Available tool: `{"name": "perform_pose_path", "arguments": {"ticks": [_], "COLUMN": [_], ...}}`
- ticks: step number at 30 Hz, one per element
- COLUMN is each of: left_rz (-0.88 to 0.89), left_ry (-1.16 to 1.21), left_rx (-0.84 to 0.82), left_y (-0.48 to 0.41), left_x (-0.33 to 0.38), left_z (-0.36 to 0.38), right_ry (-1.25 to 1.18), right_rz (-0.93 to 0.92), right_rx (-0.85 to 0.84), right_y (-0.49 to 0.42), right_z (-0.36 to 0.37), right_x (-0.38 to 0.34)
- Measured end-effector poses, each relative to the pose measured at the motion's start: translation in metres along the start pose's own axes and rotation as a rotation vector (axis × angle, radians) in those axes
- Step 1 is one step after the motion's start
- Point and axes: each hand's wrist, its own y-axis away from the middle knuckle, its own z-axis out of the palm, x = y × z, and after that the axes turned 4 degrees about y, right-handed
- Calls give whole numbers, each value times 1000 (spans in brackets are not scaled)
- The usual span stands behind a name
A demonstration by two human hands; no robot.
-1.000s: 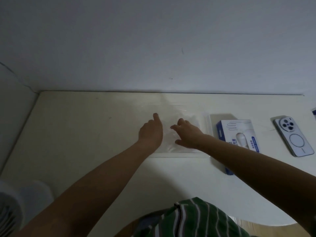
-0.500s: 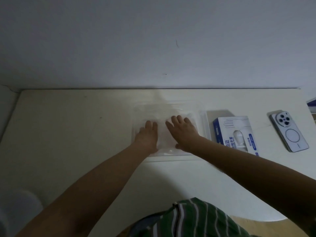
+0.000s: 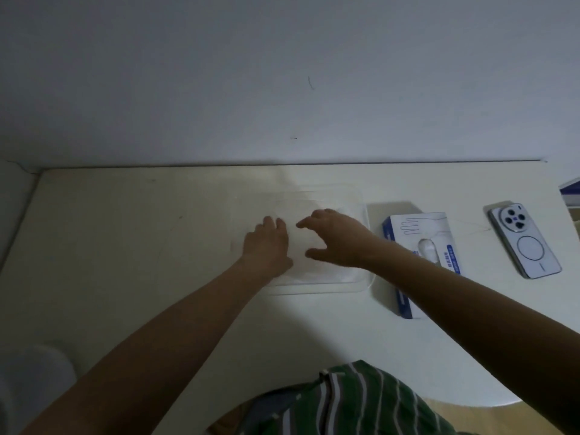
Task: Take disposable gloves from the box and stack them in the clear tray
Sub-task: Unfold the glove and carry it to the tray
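At the centre of the frame, the clear tray sits on the pale surface, with thin see-through gloves faintly visible inside. The left hand lies flat on them, fingers straight. The right hand arches over the tray, fingers spread and loose, gripping nothing. Just right of the tray lies the glove box; further right, a phone.

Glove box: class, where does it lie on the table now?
In the head view the glove box lies right of centre on the table, between the clear tray and the phone.
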Motion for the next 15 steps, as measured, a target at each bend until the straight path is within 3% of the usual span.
{"name": "perform_pose_path", "arguments": {"ticks": [4,7,10,13,15], "left_rz": [97,217,384,475,454], "left_ry": [227,415,567,567,510], "left_rx": [345,386,284,133,43], "left_y": [12,20,26,22,15], "left_x": [36,76,126,168,189], "left_z": [-37,-58,-62,-46,-31], "right_ry": [-249,-237,-160,-94,-60], "right_rz": [-64,127,359,390,378], "right_rx": [319,484,361,130,109], "right_y": [47,85,120,148,157], "right_z": [-37,-36,-17,10,26], "right_x": [25,67,111,132,138]}}
